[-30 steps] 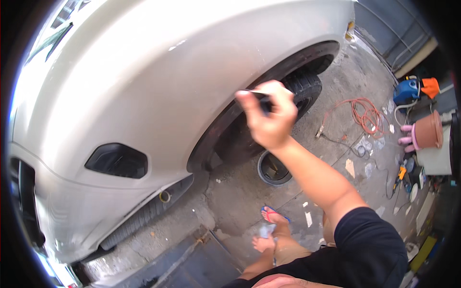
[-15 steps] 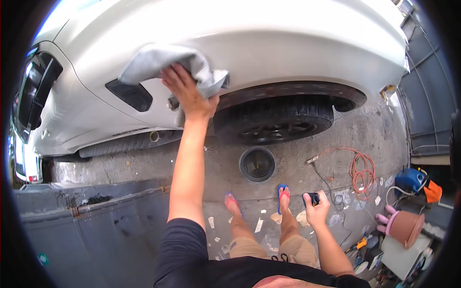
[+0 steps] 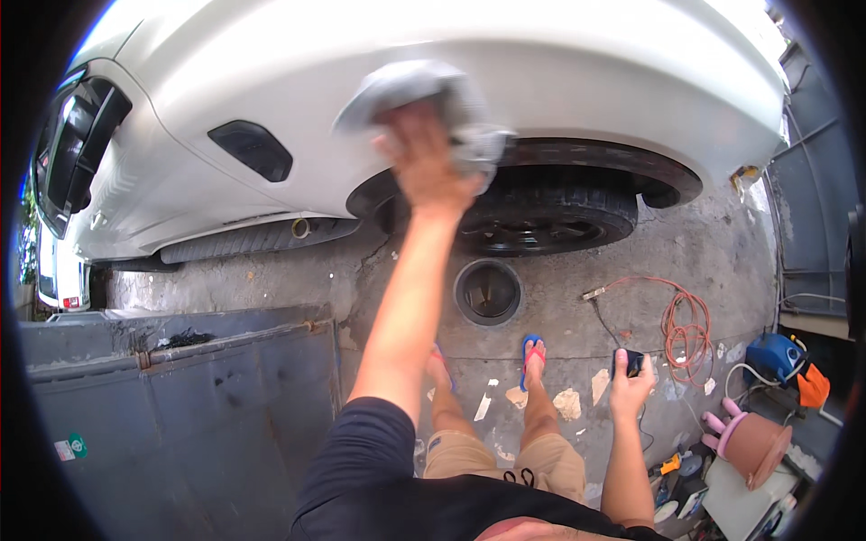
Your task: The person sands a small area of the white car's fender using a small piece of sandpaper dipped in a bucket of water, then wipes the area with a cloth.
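My left hand [image 3: 428,171] presses a light grey cloth [image 3: 467,108] against the white fender of a car [image 3: 595,99], just above the wheel arch [image 3: 622,165]. Hand and cloth are smeared by motion, and the palm side is hidden. Below the arch is the black front tyre [image 3: 568,212]. Held low at my right side, my right hand [image 3: 634,392] is closed round a small black object [image 3: 631,362], its kind too small to make out.
A bucket [image 3: 487,291] stands on the concrete below the tyre. Orange cord [image 3: 686,325] lies coiled at right, near a blue machine [image 3: 774,356], a brown stool [image 3: 756,444] and several tools. A grey metal gate [image 3: 198,406] fills the lower left.
My left hand and the cloth have moved right along the fender, baring the dark side vent. My right hand has shifted slightly right with the black object.
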Demonstrator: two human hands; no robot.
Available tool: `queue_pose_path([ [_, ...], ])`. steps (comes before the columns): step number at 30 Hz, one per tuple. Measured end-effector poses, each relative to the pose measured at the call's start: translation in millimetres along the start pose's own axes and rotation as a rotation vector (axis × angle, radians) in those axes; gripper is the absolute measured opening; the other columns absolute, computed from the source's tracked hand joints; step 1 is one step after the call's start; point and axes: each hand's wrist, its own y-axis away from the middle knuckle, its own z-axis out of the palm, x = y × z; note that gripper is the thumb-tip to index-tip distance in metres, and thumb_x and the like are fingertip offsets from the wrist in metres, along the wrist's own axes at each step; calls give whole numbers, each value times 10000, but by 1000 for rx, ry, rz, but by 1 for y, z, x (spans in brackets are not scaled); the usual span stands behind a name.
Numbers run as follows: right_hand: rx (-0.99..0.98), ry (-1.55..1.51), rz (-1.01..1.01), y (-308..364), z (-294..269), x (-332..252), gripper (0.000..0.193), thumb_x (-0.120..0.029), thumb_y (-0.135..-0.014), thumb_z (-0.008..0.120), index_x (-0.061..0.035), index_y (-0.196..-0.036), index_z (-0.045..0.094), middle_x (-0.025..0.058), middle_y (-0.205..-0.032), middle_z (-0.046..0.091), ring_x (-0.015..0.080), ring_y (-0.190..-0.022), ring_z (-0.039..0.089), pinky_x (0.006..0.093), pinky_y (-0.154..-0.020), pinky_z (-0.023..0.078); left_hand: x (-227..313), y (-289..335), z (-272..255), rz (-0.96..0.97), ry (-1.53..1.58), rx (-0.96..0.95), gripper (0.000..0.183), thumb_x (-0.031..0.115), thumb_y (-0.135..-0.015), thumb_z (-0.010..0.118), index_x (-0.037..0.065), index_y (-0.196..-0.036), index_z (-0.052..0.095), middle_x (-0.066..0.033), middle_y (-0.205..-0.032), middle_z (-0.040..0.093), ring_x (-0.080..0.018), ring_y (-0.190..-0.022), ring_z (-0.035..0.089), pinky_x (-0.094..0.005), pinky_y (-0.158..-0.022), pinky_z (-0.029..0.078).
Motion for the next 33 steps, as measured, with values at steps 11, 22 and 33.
queue_pose_path([
  [11,-57,-4,14,37,5,19,345,-221,-886,797,1,-780,554,108,-709,556,231,-650,503,376,-624,434,58,-50,6,35,191,283,1022,567,-926,598,-18,-1619,127,-301,-1665,109,-497,-1533,148,-617,-1248,86],
  [22,-4,-21,11,1,-25,27,392,-240,-907,790,10,-773,520,79,-666,540,173,-622,445,355,-589,425,58,12,-105,151,350,-36,303,318,-874,701,19,-921,713,-146,-936,678,-347,-792,636,-408,-747,537],
  [33,18,-115,161,-15,-21,57,405,-268,-915,786,11,-769,532,68,-662,539,162,-644,445,354,-608,431,1,-58,-1,-456,32,633,753,454,-1079,450,-42,-1594,213,-202,-1649,303,-323,-1548,245,-517,-1278,90],
])
